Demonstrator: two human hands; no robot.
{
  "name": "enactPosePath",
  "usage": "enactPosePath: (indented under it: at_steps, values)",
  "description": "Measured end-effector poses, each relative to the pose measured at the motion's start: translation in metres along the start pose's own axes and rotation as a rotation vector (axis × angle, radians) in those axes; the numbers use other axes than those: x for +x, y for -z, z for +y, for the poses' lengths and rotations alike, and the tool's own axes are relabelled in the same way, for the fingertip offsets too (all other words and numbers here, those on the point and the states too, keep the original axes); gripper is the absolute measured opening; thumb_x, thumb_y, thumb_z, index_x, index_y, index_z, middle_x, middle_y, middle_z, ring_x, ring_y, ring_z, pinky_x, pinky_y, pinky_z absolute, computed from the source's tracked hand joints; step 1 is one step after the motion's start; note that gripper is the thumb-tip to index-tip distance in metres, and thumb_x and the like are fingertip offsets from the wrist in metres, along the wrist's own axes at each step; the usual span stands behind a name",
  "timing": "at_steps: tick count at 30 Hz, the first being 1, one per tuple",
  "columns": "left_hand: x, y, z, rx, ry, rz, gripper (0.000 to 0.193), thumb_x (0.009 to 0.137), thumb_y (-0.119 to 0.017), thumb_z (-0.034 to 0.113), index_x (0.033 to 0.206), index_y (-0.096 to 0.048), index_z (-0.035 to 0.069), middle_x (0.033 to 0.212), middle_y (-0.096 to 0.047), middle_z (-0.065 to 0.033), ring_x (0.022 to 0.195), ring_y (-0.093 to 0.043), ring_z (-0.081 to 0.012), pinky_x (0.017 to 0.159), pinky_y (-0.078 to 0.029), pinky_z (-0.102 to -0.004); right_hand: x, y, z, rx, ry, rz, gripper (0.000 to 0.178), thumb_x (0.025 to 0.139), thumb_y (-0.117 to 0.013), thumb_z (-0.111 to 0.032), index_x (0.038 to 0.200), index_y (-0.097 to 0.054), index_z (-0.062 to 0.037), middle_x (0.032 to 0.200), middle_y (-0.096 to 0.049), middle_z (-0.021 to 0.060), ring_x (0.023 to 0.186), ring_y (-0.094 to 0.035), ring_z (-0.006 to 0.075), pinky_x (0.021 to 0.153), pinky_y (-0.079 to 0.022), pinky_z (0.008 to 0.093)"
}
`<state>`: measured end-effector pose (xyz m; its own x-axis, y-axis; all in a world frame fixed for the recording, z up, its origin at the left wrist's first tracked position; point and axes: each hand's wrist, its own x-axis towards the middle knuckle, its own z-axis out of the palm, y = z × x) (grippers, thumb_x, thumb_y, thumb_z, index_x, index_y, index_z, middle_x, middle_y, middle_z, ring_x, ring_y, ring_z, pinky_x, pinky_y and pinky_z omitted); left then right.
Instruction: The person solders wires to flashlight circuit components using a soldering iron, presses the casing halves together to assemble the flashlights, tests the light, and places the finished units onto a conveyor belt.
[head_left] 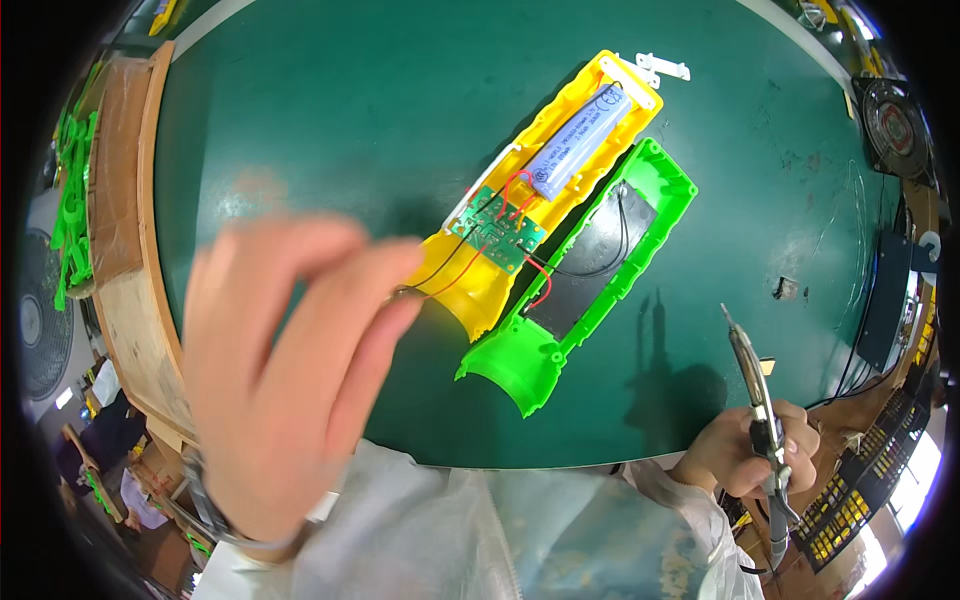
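Note:
My left hand [300, 350], blurred by motion, pinches the ends of a red and a black wire [440, 283] between thumb and fingertips; a small dark piece there is partly hidden. The wires lead to a green circuit board [500, 230] in a yellow plastic half-shell [477, 300]. A blue cylindrical battery [580, 142] lies in the same shell. Beside it lies a green half-shell [535, 365] with a black panel [590, 265], joined to the board by red and black wires. At the right, my right hand [755, 452] grips a soldering iron [752, 375], tip pointing up and away.
A wooden tray [150, 190] with green plastic parts [75, 215] stands at the left edge. A white plastic piece [665, 68] sits at the yellow shell's far end. At the right are a dark fan [893, 122], a dark box [888, 300] and a black crate [855, 500].

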<state>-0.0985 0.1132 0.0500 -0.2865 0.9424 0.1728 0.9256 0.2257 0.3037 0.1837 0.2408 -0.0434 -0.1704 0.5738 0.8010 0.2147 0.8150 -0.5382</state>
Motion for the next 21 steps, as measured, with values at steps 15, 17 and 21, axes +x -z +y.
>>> enactPosePath:
  at_steps: [15, 17, 21]
  values:
    - [-0.059, -0.067, 0.063, -0.329, 0.102, 0.102, 0.032, 0.067, -0.075, 0.000, 0.098, -0.068, 0.001, 0.086, -0.066, -0.0096, 0.068, -0.062, -0.0203, 0.059, -0.051, -0.0277, 0.003, -0.005, -0.002, -0.060, -0.101, 0.045, 0.043, 0.089, -0.060, -0.045, 0.104, -0.044, -0.0087, 0.078, -0.041, 0.0067, 0.054, -0.042, 0.0187, 0.047, -0.034, 0.0273]
    - [-0.056, -0.059, 0.064, -0.349, 0.123, 0.109, 0.034, 0.066, -0.073, -0.004, 0.099, -0.068, 0.001, 0.089, -0.067, -0.0113, 0.069, -0.063, -0.0222, 0.060, -0.052, -0.0282, 0.003, -0.006, 0.000, -0.076, -0.101, 0.082, 0.044, 0.089, -0.060, -0.047, 0.104, -0.044, -0.0083, 0.077, -0.041, 0.0071, 0.053, -0.044, 0.0195, 0.047, -0.034, 0.0278]
    - [-0.052, -0.041, 0.055, -0.643, 0.322, 0.158, 0.031, 0.073, -0.069, -0.008, 0.104, -0.068, 0.000, 0.089, -0.068, -0.0127, 0.074, -0.064, -0.0200, 0.064, -0.051, -0.0265, 0.000, -0.008, 0.003, 0.023, -0.109, 0.093, 0.045, 0.088, -0.064, -0.044, 0.103, -0.044, -0.0070, 0.077, -0.043, 0.0077, 0.053, -0.047, 0.0188, 0.045, -0.035, 0.0275]
